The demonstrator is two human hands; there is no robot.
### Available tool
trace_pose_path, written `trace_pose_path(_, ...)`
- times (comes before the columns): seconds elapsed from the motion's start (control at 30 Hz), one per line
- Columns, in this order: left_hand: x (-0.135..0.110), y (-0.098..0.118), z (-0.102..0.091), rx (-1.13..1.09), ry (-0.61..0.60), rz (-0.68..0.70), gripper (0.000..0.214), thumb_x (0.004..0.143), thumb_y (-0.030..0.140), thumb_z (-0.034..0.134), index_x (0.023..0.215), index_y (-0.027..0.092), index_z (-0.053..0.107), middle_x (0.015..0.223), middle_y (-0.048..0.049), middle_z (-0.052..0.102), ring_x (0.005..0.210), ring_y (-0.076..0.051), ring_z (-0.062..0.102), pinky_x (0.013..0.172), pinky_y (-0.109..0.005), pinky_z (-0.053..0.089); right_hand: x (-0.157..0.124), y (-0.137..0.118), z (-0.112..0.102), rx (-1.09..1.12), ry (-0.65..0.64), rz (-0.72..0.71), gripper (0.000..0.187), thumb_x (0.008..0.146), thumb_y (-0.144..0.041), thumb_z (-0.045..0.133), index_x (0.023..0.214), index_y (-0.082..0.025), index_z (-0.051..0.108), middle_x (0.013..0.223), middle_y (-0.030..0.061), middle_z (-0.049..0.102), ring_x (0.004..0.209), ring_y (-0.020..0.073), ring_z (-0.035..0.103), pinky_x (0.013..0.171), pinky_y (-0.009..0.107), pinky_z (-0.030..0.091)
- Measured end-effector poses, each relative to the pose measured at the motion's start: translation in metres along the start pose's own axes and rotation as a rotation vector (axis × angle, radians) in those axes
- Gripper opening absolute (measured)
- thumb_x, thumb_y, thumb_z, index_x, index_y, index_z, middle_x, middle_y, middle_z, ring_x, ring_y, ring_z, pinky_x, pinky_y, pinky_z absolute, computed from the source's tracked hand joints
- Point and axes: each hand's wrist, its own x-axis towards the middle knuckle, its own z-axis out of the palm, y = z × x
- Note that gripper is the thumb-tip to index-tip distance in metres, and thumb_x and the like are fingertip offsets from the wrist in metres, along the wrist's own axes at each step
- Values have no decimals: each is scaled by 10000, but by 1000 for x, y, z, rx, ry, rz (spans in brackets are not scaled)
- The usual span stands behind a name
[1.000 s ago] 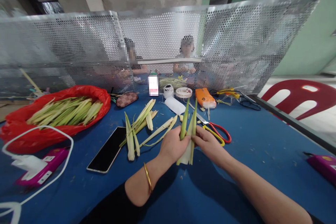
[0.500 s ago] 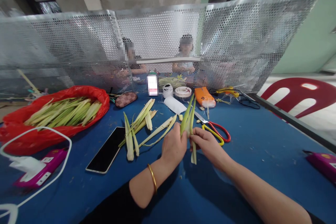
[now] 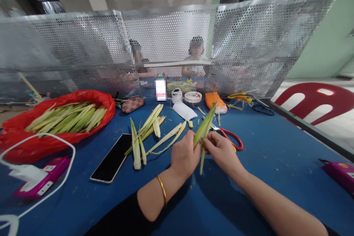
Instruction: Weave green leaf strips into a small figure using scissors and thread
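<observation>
Between my hands, above the blue table (image 3: 265,177), is a folded green corn husk (image 3: 205,127). My left hand (image 3: 186,153) is closed around its left side, a gold bangle on the wrist. My right hand (image 3: 222,151) pinches the husk near its middle, and a narrow strip hangs down below the fingers. Just behind the right hand lie scissors (image 3: 235,138) with red and yellow handles, partly covered by hand and husk. To the left several loose pale-green husk pieces (image 3: 136,149) lie on the table, some touching a dark phone (image 3: 113,160).
A red plastic bag (image 3: 106,99) full of husks stands at left, by a purple power strip (image 3: 56,166) with a white cable. Along the back are a patterned pouch (image 3: 133,104), a lit phone (image 3: 160,89), white string (image 3: 177,96), a tape roll (image 3: 193,97), an orange packet (image 3: 215,101) and a perforated metal screen (image 3: 168,25).
The husk has turned, its tips now leaning right and closed together instead of spread in two. Both hands have shifted slightly right, covering more of the scissors.
</observation>
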Motion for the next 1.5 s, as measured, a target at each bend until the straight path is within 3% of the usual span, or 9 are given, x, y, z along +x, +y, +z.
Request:
trace_pose_path(0.33,11,-9,-5,-87,29,-81,44,850,238,470,859,210,503,744,-34,623,717,-215,614,600,-282,356,-3,-20,-7,265,-242,169,237,749,-396,638,681,-205,516,538,-18,632,511,139,587,544,263,432)
trace_pose_path(0.47,15,-12,-1,-627,-112,-123,38,756,202,510,785,197,534,699,9,586,664,-152,561,614,-251,395,-5,-25,-7,285,-306,185,226,743,-380,623,661,-202,509,505,-35,609,482,117,567,528,243,406)
trace_pose_path(0.57,17,-10,0,-1040,-224,-292,70,729,247,539,734,178,526,616,26,541,546,-113,484,533,-231,378,-4,-26,-6,257,-333,170,213,755,-359,603,647,-202,508,482,-41,591,464,109,546,522,240,392)
trace_pose_path(0.67,17,-8,-4,-1187,-292,-366,180,717,330,606,734,173,519,566,41,510,499,-98,441,499,-226,352,-5,-27,-7,246,-365,146,195,771,-357,593,671,-198,544,483,-35,592,465,114,538,527,247,391)
trace_pose_path(0.87,13,-4,-15,-829,-60,-186,121,741,277,609,722,178,542,630,50,511,594,-106,459,556,-223,366,-5,-20,-4,305,-270,57,274,801,-464,612,770,-198,553,648,-8,630,604,147,593,622,292,466)
trace_pose_path(1.03,7,2,-14,-652,-58,-101,54,766,232,580,749,182,575,671,30,579,650,-129,517,624,-239,395,-4,-13,0,148,-126,-92,273,878,-437,521,736,-204,521,598,-27,539,569,139,535,558,271,438)
trace_pose_path(1.2,4,3,-5,-829,-115,-155,163,817,334,566,756,196,505,648,34,565,609,-129,525,602,-241,411,-4,-14,-1,141,-87,-49,187,862,-353,479,736,-214,486,632,-27,530,584,149,535,572,289,462)
trace_pose_path(1.37,2,1,-4,-665,-92,-83,142,825,295,551,736,196,505,655,41,527,630,-124,487,613,-236,371,-4,-11,-1,77,-38,-81,41,785,-213,444,774,-216,483,677,-33,507,617,148,504,563,281,440)
trace_pose_path(1.5,0,3,-6,-524,-66,8,101,820,234,529,734,201,486,668,44,504,644,-126,469,619,-238,338,-2,-11,-1,226,21,-48,129,707,-181,461,828,-224,474,707,-42,521,639,152,520,590,290,459)
